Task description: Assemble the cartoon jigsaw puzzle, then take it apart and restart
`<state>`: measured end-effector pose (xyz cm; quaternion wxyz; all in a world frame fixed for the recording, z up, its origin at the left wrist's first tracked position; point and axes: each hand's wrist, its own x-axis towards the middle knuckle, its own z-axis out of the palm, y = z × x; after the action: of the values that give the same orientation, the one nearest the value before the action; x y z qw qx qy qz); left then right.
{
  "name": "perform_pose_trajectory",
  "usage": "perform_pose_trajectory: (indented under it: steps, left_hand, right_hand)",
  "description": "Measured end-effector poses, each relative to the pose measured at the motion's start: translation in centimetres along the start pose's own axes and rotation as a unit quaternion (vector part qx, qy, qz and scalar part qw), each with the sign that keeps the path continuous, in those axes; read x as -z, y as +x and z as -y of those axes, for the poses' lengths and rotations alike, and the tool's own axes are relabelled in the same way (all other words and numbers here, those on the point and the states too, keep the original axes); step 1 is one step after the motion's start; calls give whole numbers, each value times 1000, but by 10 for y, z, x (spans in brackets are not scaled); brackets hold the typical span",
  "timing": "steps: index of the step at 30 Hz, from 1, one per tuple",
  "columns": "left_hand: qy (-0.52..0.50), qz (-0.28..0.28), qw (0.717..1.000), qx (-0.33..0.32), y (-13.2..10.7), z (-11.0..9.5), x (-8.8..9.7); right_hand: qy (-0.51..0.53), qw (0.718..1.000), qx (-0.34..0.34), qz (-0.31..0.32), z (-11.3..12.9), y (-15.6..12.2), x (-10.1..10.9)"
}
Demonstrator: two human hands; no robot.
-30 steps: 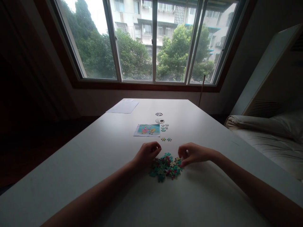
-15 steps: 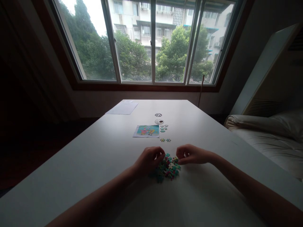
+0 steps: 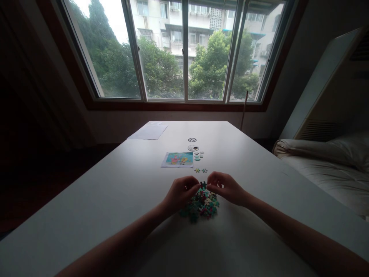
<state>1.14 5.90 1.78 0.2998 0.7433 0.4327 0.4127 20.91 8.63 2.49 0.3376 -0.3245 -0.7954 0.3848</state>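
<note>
A heap of small teal, pink and yellow jigsaw pieces (image 3: 201, 206) lies on the white table (image 3: 121, 184) in front of me. Just above the heap's far edge, my left hand (image 3: 180, 192) and my right hand (image 3: 223, 187) meet, fingers pinched. A dark teal puzzle piece (image 3: 203, 184) sits between the fingertips of both hands. Whether the left hand grips that same piece or another one is hard to tell. Further off lies a colourful picture card (image 3: 178, 159).
Loose puzzle pieces lie beside the card (image 3: 199, 156) and nearer me (image 3: 201, 170). Two small round objects (image 3: 193, 147) and a sheet of paper (image 3: 148, 131) sit toward the table's far end. A bed with pale bedding (image 3: 325, 165) stands to the right, windows ahead.
Both hands rose off the heap and came together. My right hand moved left, and a teal piece now shows between the fingertips.
</note>
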Motion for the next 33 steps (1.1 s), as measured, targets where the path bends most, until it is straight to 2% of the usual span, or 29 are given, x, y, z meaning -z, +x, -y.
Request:
perform_pose_trajectory:
  steps: [3,7,14,18,23,27,33]
  left_hand:
    - [-17,-6,1000,9,1,2,2]
    - [-31,1,999,14,2,3,2]
    - [-36,30,999,2,3,4,1]
    - [-5,21,1000,-8,5,14,9]
    - [56,-2,998,-6,11,37,20]
    - [93,-3,996,-4,12,44,21]
    - [135,1,991,-7,12,35,18]
  right_hand:
    - [-150,984,82,-57,0,-3,0]
    - [-257,952,146,-75,-1,-5,-1]
    - [-299,930,197,-79,0,-5,0]
    - [-309,921,213,-108,-5,-2,7]
    - [-317,912,206,-160,-18,1,16]
    - [-295,925,177,-161,-21,1,17]
    - [-209,970,37,-120,-22,13,7]
